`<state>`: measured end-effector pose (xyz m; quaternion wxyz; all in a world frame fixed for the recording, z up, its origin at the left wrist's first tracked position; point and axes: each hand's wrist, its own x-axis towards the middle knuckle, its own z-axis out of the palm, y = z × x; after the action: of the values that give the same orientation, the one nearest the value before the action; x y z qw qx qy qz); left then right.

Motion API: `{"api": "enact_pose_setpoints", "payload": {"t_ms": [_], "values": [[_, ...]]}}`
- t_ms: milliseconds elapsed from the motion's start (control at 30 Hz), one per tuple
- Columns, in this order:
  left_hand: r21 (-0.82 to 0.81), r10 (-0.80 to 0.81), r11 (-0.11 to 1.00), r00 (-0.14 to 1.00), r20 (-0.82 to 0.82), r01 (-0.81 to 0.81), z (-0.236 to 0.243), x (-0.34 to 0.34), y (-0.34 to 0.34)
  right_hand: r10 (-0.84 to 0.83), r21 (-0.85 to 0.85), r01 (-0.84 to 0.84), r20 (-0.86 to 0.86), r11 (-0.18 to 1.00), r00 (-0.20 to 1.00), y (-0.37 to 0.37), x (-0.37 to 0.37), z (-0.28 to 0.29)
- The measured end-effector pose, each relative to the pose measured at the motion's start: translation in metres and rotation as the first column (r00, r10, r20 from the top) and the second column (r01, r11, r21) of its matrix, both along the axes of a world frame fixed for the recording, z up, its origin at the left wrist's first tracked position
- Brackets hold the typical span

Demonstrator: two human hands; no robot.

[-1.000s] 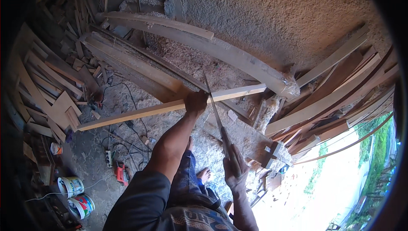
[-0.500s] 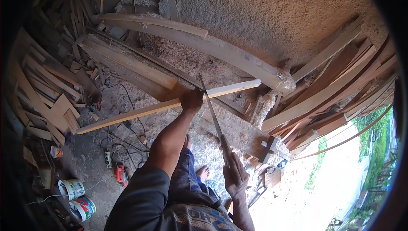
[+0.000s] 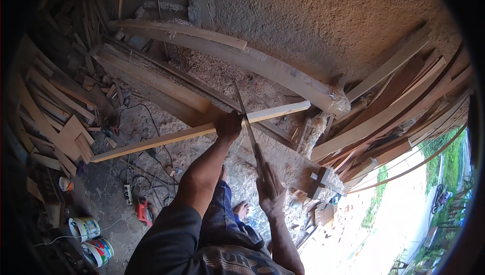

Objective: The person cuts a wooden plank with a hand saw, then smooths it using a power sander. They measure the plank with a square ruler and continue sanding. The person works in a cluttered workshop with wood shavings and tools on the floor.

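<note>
A long pale wooden batten point(image 3: 166, 141) slants across the view, rising to the right over a heavier beam. My left hand point(image 3: 229, 126) is closed round it near its middle. Just to the right of those fingers, the blade of a hand saw point(image 3: 247, 118) crosses the batten, its tip pointing away from me. My right hand point(image 3: 271, 192) grips the saw at its near end; the handle is mostly hidden by the fingers. How deep the blade sits in the wood cannot be made out.
A thick beam point(image 3: 151, 80) lies beneath the batten. Planks point(image 3: 384, 118) are stacked at the right, offcuts point(image 3: 70, 133) at the left. A red power tool point(image 3: 144, 211), cables, a power strip point(image 3: 128, 194) and two buckets point(image 3: 97, 250) stand on the shaving-strewn floor.
My right hand has pushed the saw forward, away from me, along its line across the batten. My left hand keeps its hold; the batten has barely shifted.
</note>
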<state>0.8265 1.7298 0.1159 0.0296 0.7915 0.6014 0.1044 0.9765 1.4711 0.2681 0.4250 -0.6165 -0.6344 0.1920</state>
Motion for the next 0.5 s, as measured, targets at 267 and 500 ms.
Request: {"api": "enact_pose_setpoints", "payload": {"t_ms": [267, 500], "values": [[0.158, 0.016, 0.987, 0.988, 0.154, -0.040, -0.008, 0.008, -0.007, 0.028, -0.008, -0.028, 0.101, 1.000, 0.995, -0.028, 0.014, 0.023], [-0.012, 0.086, 0.996, 0.986, 0.144, -0.086, 0.022, 0.012, -0.008, 0.025, -0.008, -0.025, 0.040, 1.000, 0.999, 0.024, 0.002, 0.002]]}}
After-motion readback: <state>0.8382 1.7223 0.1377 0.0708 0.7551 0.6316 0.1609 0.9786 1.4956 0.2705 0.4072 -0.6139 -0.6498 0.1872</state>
